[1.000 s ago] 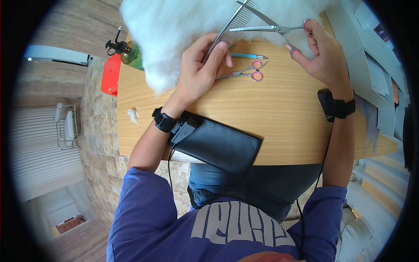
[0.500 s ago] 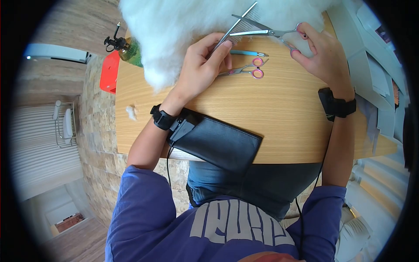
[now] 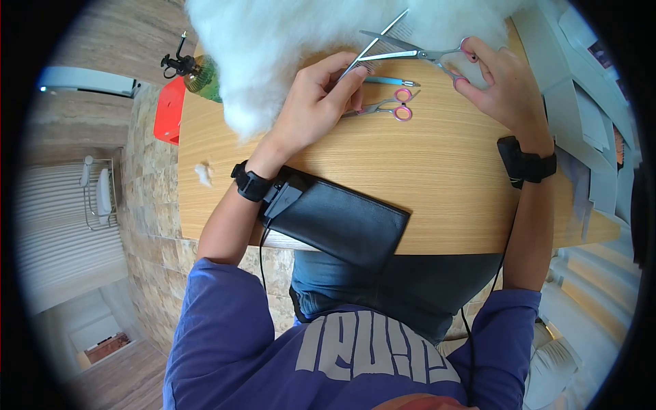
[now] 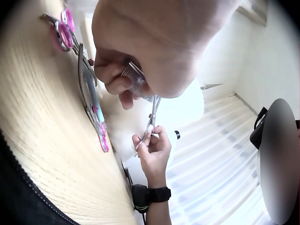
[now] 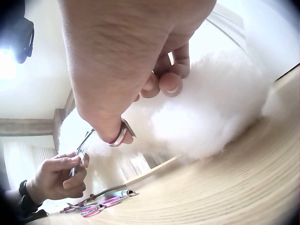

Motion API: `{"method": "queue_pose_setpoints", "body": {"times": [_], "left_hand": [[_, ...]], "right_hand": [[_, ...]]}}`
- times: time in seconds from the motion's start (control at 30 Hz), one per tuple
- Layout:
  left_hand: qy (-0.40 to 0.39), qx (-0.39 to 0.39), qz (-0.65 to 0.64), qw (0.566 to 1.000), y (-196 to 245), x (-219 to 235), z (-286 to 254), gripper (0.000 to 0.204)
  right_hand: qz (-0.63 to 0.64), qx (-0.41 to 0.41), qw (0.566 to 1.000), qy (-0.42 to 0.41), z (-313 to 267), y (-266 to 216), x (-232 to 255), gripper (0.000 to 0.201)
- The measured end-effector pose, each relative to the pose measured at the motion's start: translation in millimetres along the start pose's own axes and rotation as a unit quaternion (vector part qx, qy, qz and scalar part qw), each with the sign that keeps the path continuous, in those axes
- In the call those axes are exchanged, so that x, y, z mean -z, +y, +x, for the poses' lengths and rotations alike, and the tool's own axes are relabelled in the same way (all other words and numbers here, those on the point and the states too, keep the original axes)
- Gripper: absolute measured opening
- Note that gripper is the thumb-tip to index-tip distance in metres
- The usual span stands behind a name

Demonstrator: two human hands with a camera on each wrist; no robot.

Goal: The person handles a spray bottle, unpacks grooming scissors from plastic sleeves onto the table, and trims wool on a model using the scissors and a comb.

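The left hand (image 3: 313,106) pinches a metal comb (image 3: 387,33) between thumb and fingers, its teeth over the edge of a white fluffy mass (image 3: 273,41). Thumb and fingers of the right hand (image 3: 507,85) are through the pink-lined rings of long scissors (image 3: 422,53). The scissors' blades are parted, and they cross the comb in the head view. In the right wrist view the comb (image 5: 82,154) is upright in the left hand (image 5: 58,178). Whether the blades touch the comb is unclear.
Below the comb lie a blue-handled tool (image 3: 386,80) and pink-ringed scissors (image 3: 402,113). A black case (image 3: 342,219) is at the table's near edge. A spray bottle (image 3: 201,78) and a red object (image 3: 169,113) stand at the left; a white tuft (image 3: 203,174) lies on the table.
The comb and left hand have shifted slightly, with the comb tilting further right. The right hand's scissors have moved a little left and down, their blades closer together than a second ago.
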State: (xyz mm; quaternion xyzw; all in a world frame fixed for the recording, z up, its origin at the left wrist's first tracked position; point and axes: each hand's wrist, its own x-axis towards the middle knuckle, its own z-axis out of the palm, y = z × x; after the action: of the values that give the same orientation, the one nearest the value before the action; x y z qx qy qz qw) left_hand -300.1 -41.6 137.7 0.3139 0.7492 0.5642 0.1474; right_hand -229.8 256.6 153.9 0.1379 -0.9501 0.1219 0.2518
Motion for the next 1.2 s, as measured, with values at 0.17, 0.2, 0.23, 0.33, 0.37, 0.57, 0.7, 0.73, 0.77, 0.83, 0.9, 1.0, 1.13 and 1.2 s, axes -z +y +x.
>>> {"method": "queue_pose_setpoints", "body": {"times": [0.17,0.2,0.23,0.33,0.37,0.57,0.7,0.73,0.77,0.83,0.9,1.0,1.13,1.2], "left_hand": [[-0.005,-0.006,0.006,1.0,0,1,0,0.023],[-0.009,-0.003,0.009,1.0,1,2,0,0.023],[-0.014,0.001,0.011,1.0,2,2,0,0.023],[-0.013,0.004,0.018,1.0,2,2,0,0.023],[-0.013,0.003,0.017,1.0,2,2,0,0.023],[-0.01,-0.017,0.042,0.999,1,1,-1,0.022],[-0.011,-0.03,0.033,0.999,0,0,-2,0.022],[-0.01,-0.035,0.013,0.999,0,-1,-2,0.022],[-0.011,-0.035,0.013,0.999,1,-1,-2,0.022],[-0.016,-0.038,-0.007,0.999,3,-1,-3,0.022],[-0.016,-0.029,-0.022,0.999,7,-1,-3,0.023],[-0.018,-0.023,-0.053,0.998,11,-1,-4,0.024],[-0.021,-0.021,-0.1,0.995,10,2,-5,0.024],[-0.016,-0.022,-0.104,0.994,7,2,-5,0.025]], "right_hand": [[-0.007,0.008,1.0,0.016,-1,4,-4,0.041],[-0.007,0.008,1.0,0.016,-1,4,-4,0.041],[-0.008,0.005,1.0,0.017,-1,4,-4,0.041],[-0.004,0.004,1.0,0.027,-1,3,-5,0.042],[0.0,0.006,0.999,0.034,-1,2,-5,0.042],[0.01,0.0,1.0,0.029,0,-1,-2,0.041],[0.024,0.001,0.999,0.039,1,-3,-2,0.04],[0.027,-0.007,0.999,0.039,0,-3,-1,0.04],[0.03,-0.015,0.999,0.039,0,-3,-1,0.04],[0.02,-0.008,0.998,0.054,0,-2,-1,0.041],[0.01,-0.002,0.998,0.068,0,2,-1,0.041],[-0.008,0.025,0.994,0.107,0,7,-1,0.043],[0.002,0.016,0.988,0.155,1,6,-1,0.045],[0.01,0.009,0.986,0.167,1,7,-1,0.045]]}}
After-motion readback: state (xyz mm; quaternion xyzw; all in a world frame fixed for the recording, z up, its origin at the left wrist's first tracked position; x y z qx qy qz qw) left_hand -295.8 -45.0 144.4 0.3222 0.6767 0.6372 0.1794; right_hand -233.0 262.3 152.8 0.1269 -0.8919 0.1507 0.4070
